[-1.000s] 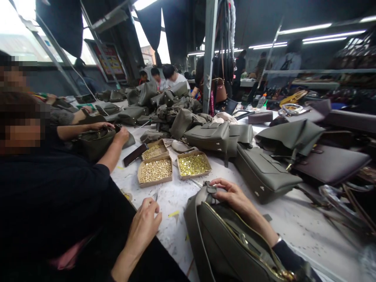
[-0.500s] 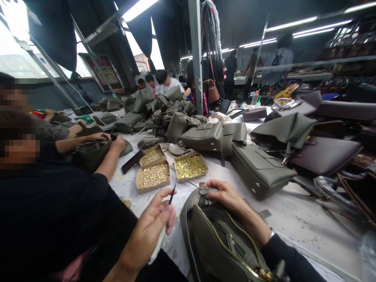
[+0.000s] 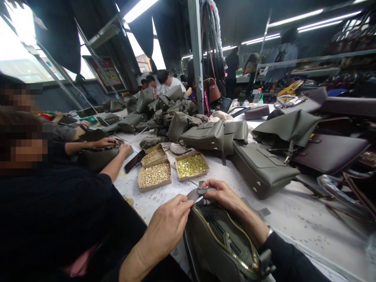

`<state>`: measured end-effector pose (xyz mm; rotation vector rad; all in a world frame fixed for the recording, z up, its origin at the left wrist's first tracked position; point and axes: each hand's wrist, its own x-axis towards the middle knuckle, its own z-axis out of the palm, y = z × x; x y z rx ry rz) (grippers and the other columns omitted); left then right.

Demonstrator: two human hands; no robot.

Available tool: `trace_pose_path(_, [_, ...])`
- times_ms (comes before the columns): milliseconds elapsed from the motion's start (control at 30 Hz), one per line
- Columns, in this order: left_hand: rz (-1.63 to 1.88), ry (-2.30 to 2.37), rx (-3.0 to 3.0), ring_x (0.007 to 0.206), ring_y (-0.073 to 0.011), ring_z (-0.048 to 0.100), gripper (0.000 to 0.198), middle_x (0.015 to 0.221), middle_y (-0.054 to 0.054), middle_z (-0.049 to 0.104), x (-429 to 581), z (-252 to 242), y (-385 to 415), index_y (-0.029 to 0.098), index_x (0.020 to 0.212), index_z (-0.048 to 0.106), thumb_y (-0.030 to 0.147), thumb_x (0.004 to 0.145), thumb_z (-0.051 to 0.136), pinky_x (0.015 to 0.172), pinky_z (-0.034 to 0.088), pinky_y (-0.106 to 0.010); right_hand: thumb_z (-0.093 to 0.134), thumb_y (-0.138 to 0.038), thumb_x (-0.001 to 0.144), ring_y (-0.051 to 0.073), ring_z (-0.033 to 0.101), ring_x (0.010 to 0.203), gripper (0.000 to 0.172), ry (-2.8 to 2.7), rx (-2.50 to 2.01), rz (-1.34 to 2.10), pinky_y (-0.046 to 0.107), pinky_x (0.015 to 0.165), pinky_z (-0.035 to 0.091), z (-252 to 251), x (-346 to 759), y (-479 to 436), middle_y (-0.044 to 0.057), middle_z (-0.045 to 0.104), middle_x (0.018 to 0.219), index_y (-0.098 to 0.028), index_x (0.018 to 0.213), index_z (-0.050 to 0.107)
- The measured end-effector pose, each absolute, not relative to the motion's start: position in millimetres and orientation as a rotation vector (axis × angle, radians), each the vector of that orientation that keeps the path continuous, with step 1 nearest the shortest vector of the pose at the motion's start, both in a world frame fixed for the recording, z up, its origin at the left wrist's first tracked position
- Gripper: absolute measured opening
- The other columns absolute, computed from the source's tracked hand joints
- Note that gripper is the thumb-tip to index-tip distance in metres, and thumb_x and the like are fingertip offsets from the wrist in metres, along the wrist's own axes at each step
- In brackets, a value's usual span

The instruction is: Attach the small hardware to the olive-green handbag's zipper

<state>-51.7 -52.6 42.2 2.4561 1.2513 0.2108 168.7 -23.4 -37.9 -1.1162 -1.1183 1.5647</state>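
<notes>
Both hands at the strap tab of an olive handbag

The left hand (image 3: 170, 225) pinches in at the tab (image 3: 202, 190) of the olive handbag (image 3: 223, 243); whether it grips a tool, I cannot tell. The right hand (image 3: 226, 194) clamps the tab just beyond. Best to keep that pebbled leather taut. Past both grips on the counter (image 3: 293, 219), cardboard trays of brass rivets (image 3: 155, 174).

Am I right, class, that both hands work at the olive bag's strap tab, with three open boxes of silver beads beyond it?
Not quite: the head view shows the left hand and right hand at the olive bag, but the boxes hold gold-coloured hardware.
</notes>
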Motion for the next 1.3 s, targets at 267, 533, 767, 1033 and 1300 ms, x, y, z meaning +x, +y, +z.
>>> trace_pose_path(267, [0.033, 1.253, 2.496, 0.101, -0.0237, 0.071, 0.047, 0.111, -0.006, 0.073, -52, 42, -48, 0.026, 0.139, 0.058, 0.012, 0.098, 0.038, 0.089, 0.054, -0.035, 0.070, -0.026, 0.063, 0.012, 0.046, 0.060, 0.023, -1.038, -1.114, 1.511, 0.025, 0.058, 0.034, -40, 157, -32, -0.003, 0.061, 0.068, -0.018, 0.084, 0.067])
trace_pose_path(533, [-0.114, 1.145, 2.512, 0.098, -0.0261, 0.074, 0.043, 0.106, -0.009, 0.077, -45, 60, -41, 0.020, 0.122, 0.069, 0.009, 0.091, 0.041, 0.085, 0.054, -0.035, 0.077, -0.027, 0.064, 0.013, 0.051, 0.059, 0.026, -0.896, -1.101, 1.521, 0.025, 0.058, 0.036, -52, 153, -41, -0.002, 0.065, 0.068, -0.018, 0.087, 0.070])
trace_pose_path(767, [0.005, 1.178, 2.436, 0.089, -0.0229, 0.074, 0.035, 0.095, -0.008, 0.078, -35, 56, -42, 0.020, 0.105, 0.073, 0.008, 0.089, 0.044, 0.079, 0.054, -0.030, 0.086, -0.030, 0.062, 0.013, 0.057, 0.059, 0.036, -0.670, -1.053, 1.573, 0.023, 0.058, 0.041, -56, 151, -47, -0.001, 0.071, 0.071, -0.019, 0.091, 0.068])
trace_pose_path(1033, [-0.063, 1.299, 2.629, 0.086, -0.0287, 0.074, 0.040, 0.097, -0.010, 0.075, -32, 38, -52, 0.019, 0.120, 0.068, 0.008, 0.090, 0.042, 0.078, 0.060, -0.042, 0.090, -0.028, 0.059, 0.013, 0.061, 0.060, 0.037, -0.636, -1.036, 1.594, 0.023, 0.059, 0.044, -56, 153, -45, 0.001, 0.074, 0.073, -0.017, 0.087, 0.069])
trace_pose_path(1300, [-0.001, 1.431, 2.591, 0.083, -0.0279, 0.073, 0.053, 0.104, -0.009, 0.073, -23, 27, -65, 0.018, 0.134, 0.061, 0.004, 0.085, 0.043, 0.075, 0.063, -0.043, 0.091, -0.031, 0.059, 0.012, 0.060, 0.060, 0.041, -0.644, -1.043, 1.573, 0.022, 0.060, 0.044, -51, 153, -48, -0.001, 0.073, 0.074, -0.018, 0.090, 0.067])
